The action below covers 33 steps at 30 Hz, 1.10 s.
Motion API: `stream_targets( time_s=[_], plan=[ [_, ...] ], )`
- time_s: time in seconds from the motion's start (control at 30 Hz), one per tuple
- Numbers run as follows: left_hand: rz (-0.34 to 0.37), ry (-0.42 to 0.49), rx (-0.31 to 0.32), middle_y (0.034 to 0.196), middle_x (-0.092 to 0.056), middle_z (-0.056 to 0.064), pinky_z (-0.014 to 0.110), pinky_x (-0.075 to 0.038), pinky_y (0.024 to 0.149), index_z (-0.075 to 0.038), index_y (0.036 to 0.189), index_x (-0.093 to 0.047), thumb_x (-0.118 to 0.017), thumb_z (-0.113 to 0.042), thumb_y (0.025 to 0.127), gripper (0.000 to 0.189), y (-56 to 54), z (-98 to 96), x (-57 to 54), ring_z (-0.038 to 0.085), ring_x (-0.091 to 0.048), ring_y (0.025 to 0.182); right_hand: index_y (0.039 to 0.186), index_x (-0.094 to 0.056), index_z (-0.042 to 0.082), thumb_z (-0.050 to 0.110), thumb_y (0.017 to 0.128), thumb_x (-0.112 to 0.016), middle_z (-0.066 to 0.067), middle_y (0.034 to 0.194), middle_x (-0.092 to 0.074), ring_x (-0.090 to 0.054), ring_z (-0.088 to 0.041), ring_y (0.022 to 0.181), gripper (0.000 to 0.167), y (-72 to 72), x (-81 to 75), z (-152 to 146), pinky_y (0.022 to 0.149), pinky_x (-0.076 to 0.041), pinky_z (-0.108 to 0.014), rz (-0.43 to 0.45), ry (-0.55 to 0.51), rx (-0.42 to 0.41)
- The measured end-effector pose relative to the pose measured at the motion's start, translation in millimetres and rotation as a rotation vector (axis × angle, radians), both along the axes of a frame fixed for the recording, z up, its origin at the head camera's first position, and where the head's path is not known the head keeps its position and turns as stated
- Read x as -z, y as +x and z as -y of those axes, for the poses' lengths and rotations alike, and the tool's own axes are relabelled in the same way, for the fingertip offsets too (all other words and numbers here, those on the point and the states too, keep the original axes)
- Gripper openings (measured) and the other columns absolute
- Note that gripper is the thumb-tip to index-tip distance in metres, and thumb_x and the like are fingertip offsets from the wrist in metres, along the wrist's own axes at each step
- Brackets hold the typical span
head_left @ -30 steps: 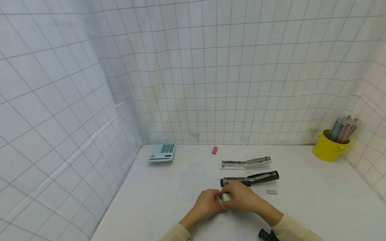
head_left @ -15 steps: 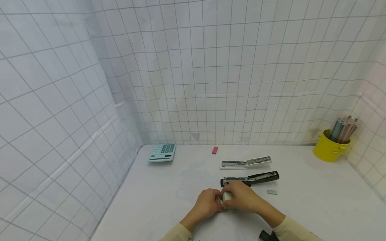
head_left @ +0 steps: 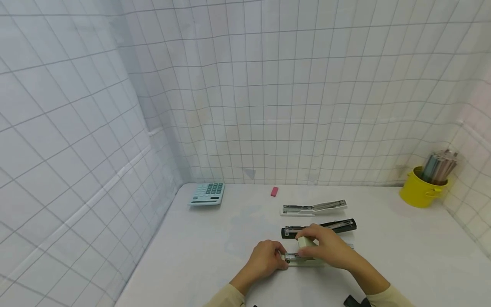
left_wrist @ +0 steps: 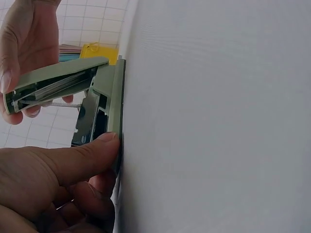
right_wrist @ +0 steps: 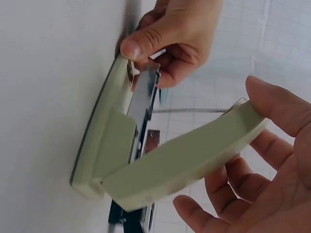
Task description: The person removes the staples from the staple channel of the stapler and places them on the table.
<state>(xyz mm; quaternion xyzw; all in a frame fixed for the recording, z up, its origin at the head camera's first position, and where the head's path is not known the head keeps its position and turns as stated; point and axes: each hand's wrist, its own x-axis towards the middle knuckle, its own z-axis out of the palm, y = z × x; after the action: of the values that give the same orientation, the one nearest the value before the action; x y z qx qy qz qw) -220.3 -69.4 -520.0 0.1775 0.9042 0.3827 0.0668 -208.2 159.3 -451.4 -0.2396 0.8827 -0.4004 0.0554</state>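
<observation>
White tabletop (head_left: 215, 256): my left hand (head_left: 264, 260) pins green stapler (head_left: 304, 259) base, fingers clamped; right hand (head_left: 327, 247) grips lifted lid. Risk: stretched spring snapping lid onto fingers

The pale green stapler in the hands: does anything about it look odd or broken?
Not broken, as far as visible. The pale green plastic stapler is hinged open: the right hand lifts its top cover, the left hand holds the base, and a thin spring stretches between.

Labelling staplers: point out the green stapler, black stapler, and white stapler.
green stapler (right_wrist: 180, 162), right wrist view, raised top cover.
black stapler (head_left: 341, 224), head view, right half of body.
white stapler (head_left: 331, 205), head view, opened top arm.
</observation>
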Motion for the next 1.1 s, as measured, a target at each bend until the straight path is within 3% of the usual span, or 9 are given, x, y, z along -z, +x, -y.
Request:
stream_targets(
  time_s=[0.17, 0.5, 0.6, 0.8, 1.1],
  plan=[
    [0.006, 0.000, 0.000, 0.059, -0.053, -0.012, 0.023, -0.037, 0.054, -0.010, 0.088, -0.076, -0.091, -0.011, 0.070, 0.023, 0.3, 0.0, -0.4, 0.003, -0.045, 0.054, 0.118, -0.070, 0.023, 0.035, 0.092, -0.076, 0.006, 0.110, -0.067, -0.060, -0.005, 0.097, 0.029, 3.6, -5.0, -19.6, 0.089, -0.049, -0.054, -0.016, -0.019, 0.003],
    [0.026, -0.007, -0.002, 0.060, -0.053, -0.011, 0.024, -0.037, 0.056, -0.011, 0.088, -0.076, -0.090, -0.012, 0.071, 0.022, 0.6, -0.5, -1.2, 0.004, -0.045, 0.056, 0.123, -0.068, 0.027, 0.038, 0.092, -0.075, 0.004, 0.125, -0.065, -0.058, -0.015, 0.107, 0.033, 9.4, -18.6, -63.8, 0.091, -0.051, -0.053, 0.006, 0.021, 0.059],
    [0.016, -0.013, -0.002, 0.060, -0.053, -0.012, 0.024, -0.038, 0.056, -0.012, 0.087, -0.076, -0.090, -0.012, 0.070, 0.023, 0.1, -0.4, -0.9, 0.004, -0.045, 0.056, 0.121, -0.068, 0.029, 0.038, 0.092, -0.075, 0.004, 0.123, -0.064, -0.057, -0.015, 0.109, 0.031, 11.3, -18.9, -77.2, 0.092, -0.052, -0.049, 0.004, 0.028, 0.077],
    [0.023, -0.004, -0.002, 0.060, -0.053, -0.012, 0.023, -0.038, 0.056, -0.013, 0.087, -0.076, -0.090, -0.013, 0.070, 0.022, 0.2, 0.4, -1.9, 0.003, -0.046, 0.056, 0.119, -0.070, 0.026, 0.035, 0.091, -0.076, 0.004, 0.113, -0.063, -0.055, -0.005, 0.104, 0.030, 14.2, -14.1, -96.3, 0.084, -0.054, -0.029, 0.008, 0.051, 0.112],
    [0.048, 0.013, -0.013, 0.061, -0.053, -0.011, 0.025, -0.038, 0.056, -0.012, 0.086, -0.075, -0.090, -0.010, 0.070, 0.022, 0.9, 0.1, -2.6, 0.005, -0.046, 0.057, 0.123, -0.070, 0.016, 0.033, 0.091, -0.077, 0.002, 0.110, -0.062, -0.053, -0.005, 0.101, 0.037, 15.7, -9.5, -109.1, 0.081, -0.053, -0.027, 0.056, 0.082, 0.142]
  ],
)
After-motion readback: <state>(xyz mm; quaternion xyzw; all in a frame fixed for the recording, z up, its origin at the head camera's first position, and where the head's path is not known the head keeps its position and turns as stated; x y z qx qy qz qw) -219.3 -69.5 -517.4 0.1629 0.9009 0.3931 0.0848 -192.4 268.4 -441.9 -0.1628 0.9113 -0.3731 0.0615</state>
